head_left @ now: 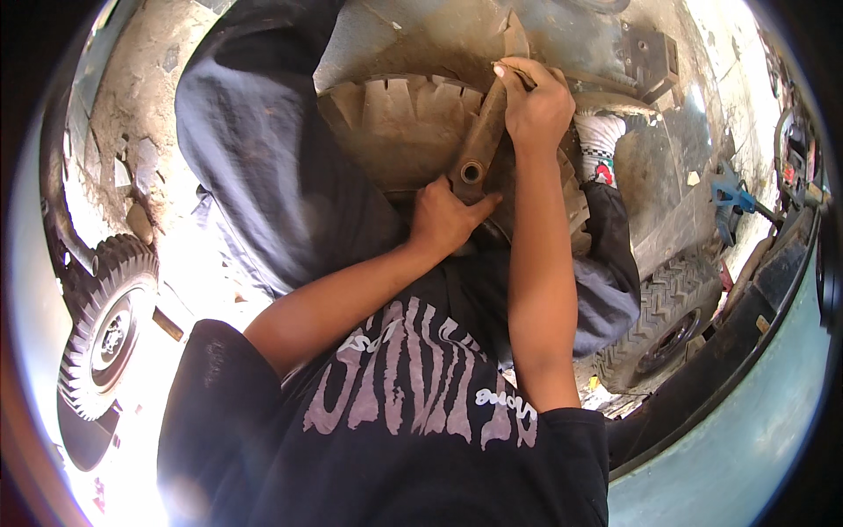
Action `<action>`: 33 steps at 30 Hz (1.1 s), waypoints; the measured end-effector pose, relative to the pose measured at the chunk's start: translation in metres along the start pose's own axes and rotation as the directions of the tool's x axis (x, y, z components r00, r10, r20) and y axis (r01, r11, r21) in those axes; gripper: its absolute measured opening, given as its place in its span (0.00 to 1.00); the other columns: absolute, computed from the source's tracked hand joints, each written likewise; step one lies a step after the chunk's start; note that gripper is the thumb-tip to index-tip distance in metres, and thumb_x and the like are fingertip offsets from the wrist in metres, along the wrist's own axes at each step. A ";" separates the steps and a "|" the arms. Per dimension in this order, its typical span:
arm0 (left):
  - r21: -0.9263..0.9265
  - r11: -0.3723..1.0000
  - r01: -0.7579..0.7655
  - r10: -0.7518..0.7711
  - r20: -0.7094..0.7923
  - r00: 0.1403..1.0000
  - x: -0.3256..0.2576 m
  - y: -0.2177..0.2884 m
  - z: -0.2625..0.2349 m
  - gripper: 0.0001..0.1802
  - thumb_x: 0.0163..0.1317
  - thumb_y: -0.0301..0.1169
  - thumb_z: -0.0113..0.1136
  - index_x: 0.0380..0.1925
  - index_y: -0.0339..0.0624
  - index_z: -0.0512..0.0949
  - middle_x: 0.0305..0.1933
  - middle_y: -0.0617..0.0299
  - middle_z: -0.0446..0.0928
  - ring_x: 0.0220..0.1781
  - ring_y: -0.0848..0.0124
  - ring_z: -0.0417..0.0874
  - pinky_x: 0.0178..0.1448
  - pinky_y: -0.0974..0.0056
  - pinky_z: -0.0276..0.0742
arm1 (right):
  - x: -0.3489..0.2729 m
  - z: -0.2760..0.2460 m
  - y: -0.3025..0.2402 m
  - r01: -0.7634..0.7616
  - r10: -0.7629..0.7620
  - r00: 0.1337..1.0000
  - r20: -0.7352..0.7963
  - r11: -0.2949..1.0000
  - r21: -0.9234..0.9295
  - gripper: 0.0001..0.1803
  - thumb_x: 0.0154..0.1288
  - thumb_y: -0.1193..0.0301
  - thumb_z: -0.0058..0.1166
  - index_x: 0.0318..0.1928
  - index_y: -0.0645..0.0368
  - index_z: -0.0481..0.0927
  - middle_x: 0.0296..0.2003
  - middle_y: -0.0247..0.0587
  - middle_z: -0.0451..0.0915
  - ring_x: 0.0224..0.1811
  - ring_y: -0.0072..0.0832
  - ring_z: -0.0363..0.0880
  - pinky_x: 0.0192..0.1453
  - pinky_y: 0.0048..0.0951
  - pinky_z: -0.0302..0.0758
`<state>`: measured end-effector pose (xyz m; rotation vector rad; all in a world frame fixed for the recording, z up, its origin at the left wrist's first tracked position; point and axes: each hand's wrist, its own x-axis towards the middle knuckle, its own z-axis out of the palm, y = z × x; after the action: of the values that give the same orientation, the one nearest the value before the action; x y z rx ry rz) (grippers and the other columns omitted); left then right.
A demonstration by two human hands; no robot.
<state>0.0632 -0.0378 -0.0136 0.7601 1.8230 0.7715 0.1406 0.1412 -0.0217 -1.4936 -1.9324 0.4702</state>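
A brown, dirt-covered flat metal bar (492, 127) slants up and away in front of me, with a round hole in its near end. My left hand (446, 212) is closed round that near end, just below the hole. Farther up, my right hand (537, 101) is pinched closed at the bar's side and rests against it. Something thin and dark shows at its fingertips, too small to name. Beneath the bar lies a muddy, worn tyre (395, 123) with chunky tread, between my legs.
To the left a treaded wheel (110, 329) stands upright. Another wheel (672, 325) is at the right, beside a pale blue vehicle panel (755, 439). A blue clamp-like tool (736, 198) and a dark metal block (652, 63) lie on the right. The ground is dirty and stony.
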 end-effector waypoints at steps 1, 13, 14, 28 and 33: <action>-0.002 1.000 0.004 -0.004 0.013 1.000 0.001 -0.001 -0.001 0.38 0.51 0.49 0.84 0.39 0.18 0.82 0.37 0.31 0.87 0.45 0.39 0.91 0.51 0.47 0.86 | -0.002 0.002 0.001 0.025 -0.025 1.000 -0.017 1.000 0.010 0.09 0.60 0.64 0.77 0.40 0.50 0.94 0.36 0.49 0.87 0.38 0.50 0.85 0.46 0.46 0.81; -0.124 0.992 -0.019 0.021 0.011 1.000 0.000 -0.001 0.001 0.34 0.52 0.47 0.84 0.38 0.21 0.83 0.38 0.32 0.87 0.46 0.41 0.92 0.51 0.48 0.87 | -0.062 -0.054 -0.034 -0.277 0.240 0.936 0.257 0.954 0.117 0.11 0.61 0.70 0.77 0.45 0.52 0.95 0.40 0.43 0.88 0.44 0.38 0.88 0.52 0.37 0.82; -0.120 0.993 -0.018 0.020 0.013 1.000 -0.001 0.002 -0.002 0.34 0.52 0.47 0.84 0.38 0.21 0.83 0.38 0.33 0.88 0.46 0.41 0.92 0.51 0.48 0.87 | -0.061 -0.053 -0.034 -0.224 0.182 0.941 0.285 0.967 0.124 0.11 0.61 0.70 0.77 0.44 0.52 0.95 0.39 0.42 0.87 0.43 0.38 0.88 0.51 0.37 0.82; -0.124 0.990 -0.060 0.062 0.006 0.998 0.000 -0.005 0.000 0.31 0.54 0.45 0.83 0.40 0.23 0.83 0.39 0.34 0.88 0.47 0.43 0.93 0.50 0.50 0.88 | -0.090 -0.075 -0.017 -0.224 0.184 0.920 0.347 0.971 0.079 0.12 0.57 0.70 0.80 0.43 0.51 0.96 0.31 0.39 0.82 0.33 0.33 0.82 0.39 0.34 0.78; -0.062 0.997 -0.045 0.044 -0.008 0.999 0.002 -0.006 0.003 0.31 0.55 0.45 0.82 0.40 0.23 0.83 0.38 0.34 0.88 0.47 0.43 0.93 0.50 0.50 0.87 | -0.093 -0.050 -0.025 -0.278 0.232 0.939 0.253 0.946 0.165 0.11 0.58 0.69 0.80 0.42 0.52 0.95 0.30 0.42 0.84 0.33 0.35 0.83 0.39 0.36 0.79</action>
<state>0.0644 -0.0392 -0.0206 0.7606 1.7847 0.8568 0.1703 0.0408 0.0055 -1.6230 -1.8013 0.9637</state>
